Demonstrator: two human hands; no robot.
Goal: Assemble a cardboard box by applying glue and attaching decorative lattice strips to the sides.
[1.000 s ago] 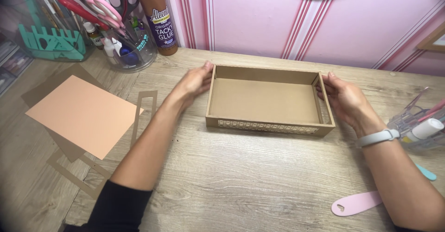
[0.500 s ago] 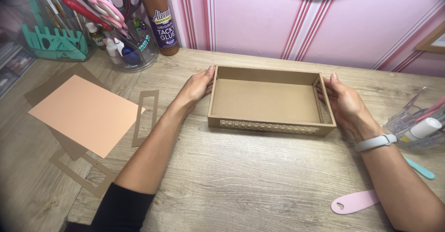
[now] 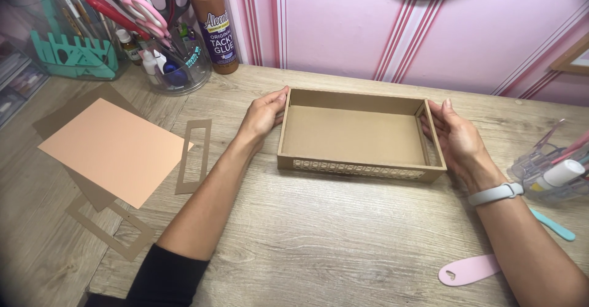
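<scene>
1. One shallow brown cardboard tray [image 3: 359,136] sits on the wooden worktop [image 3: 319,239], open side up. Beside it lie one peach paper sheet [image 3: 113,150], two cut-out cardboard frames [image 3: 195,156], one glue bottle [image 3: 213,27] and one pink paddle-shaped tool [image 3: 469,270].
2. The tray's long axis runs left to right, with its patterned front wall facing the person.
3. The left hand [image 3: 264,113] rests flat against the tray's left end, fingers loosely extended; the right hand [image 3: 457,138] cups the right end, fingers half curled on the wall.
</scene>
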